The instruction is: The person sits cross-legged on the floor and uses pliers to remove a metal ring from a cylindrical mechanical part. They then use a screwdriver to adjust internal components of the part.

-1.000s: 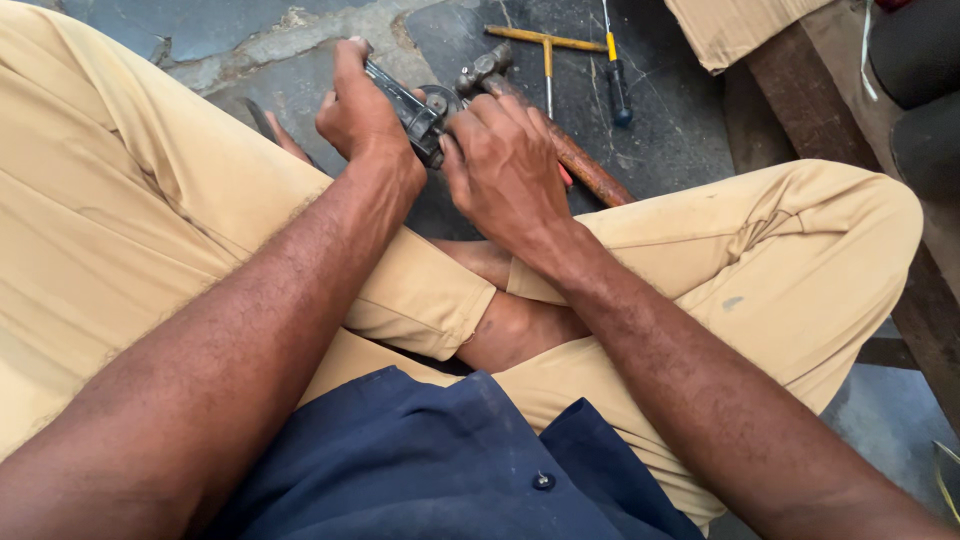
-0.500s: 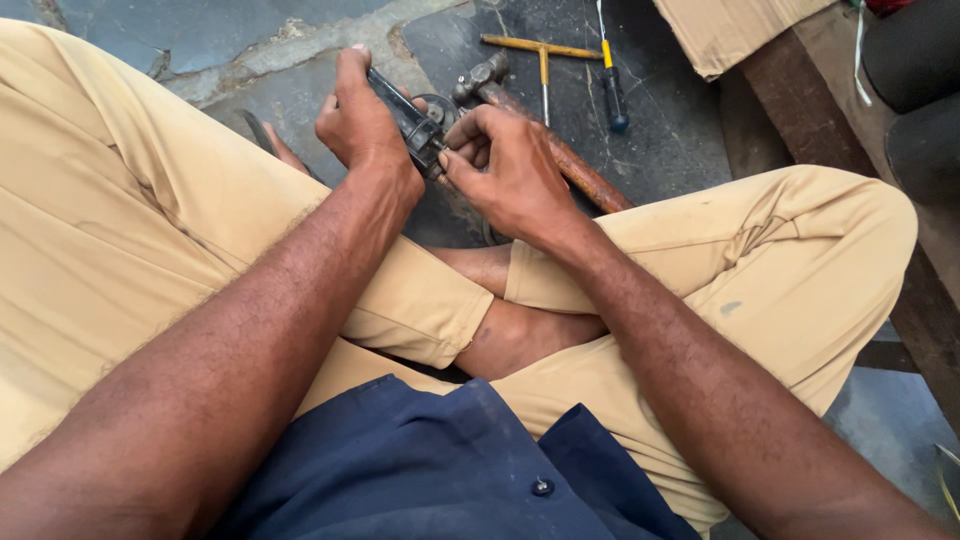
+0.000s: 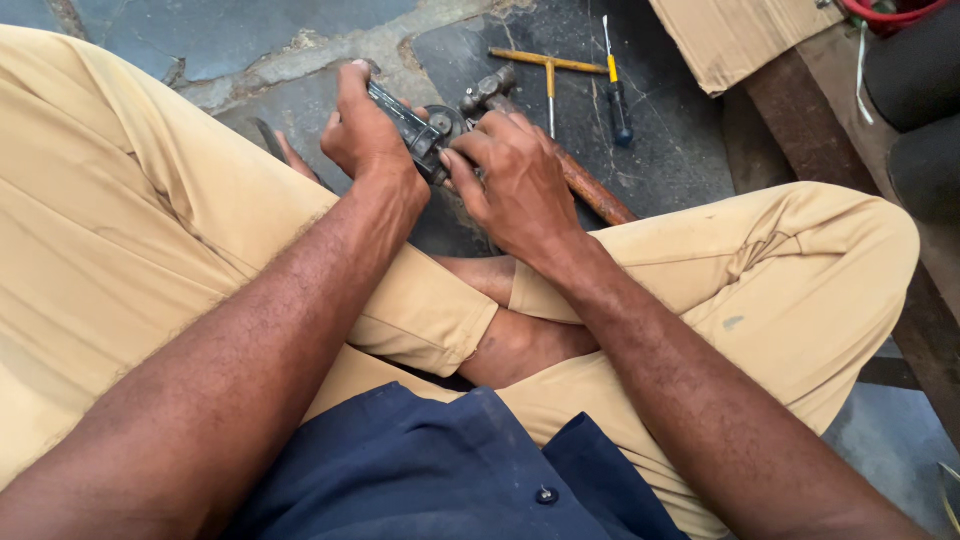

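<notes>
While the person is seated cross-legged on the stone floor (image 3: 690,150), a dark metal tool (image 3: 412,125) is held up in front of the knees between both hands. The left hand (image 3: 365,135) is wrapped round the tool's long end, fingers (image 3: 352,80) clenched over it, thumb side hidden. The right hand (image 3: 515,180) is set against the tool's round end, fingers (image 3: 470,165) curled and pressed on it; whether a small part is pinched there cannot be told. The tool is kept off the floor, tilted, its upper end toward the left hand.

Behind the right hand a hammer (image 3: 560,160) is laid on the floor, its metal head (image 3: 490,90) near the tool and its rusty brown handle running down toward the right knee; the handle is partly covered by the hand. Further back a yellowish T-shaped bar (image 3: 548,68) is laid flat, and just beside it a screwdriver (image 3: 615,85) with a yellow and dark handle. A thin dark blade (image 3: 270,140) is seen on the floor by the left knee, partly hidden by the trouser leg.

Tan trousers (image 3: 150,230) and a dark blue shirt (image 3: 430,470) are worn; a bare foot (image 3: 520,345) is tucked between the legs. Cardboard (image 3: 730,35) is seen at the top right, next to a wooden board (image 3: 830,130).
</notes>
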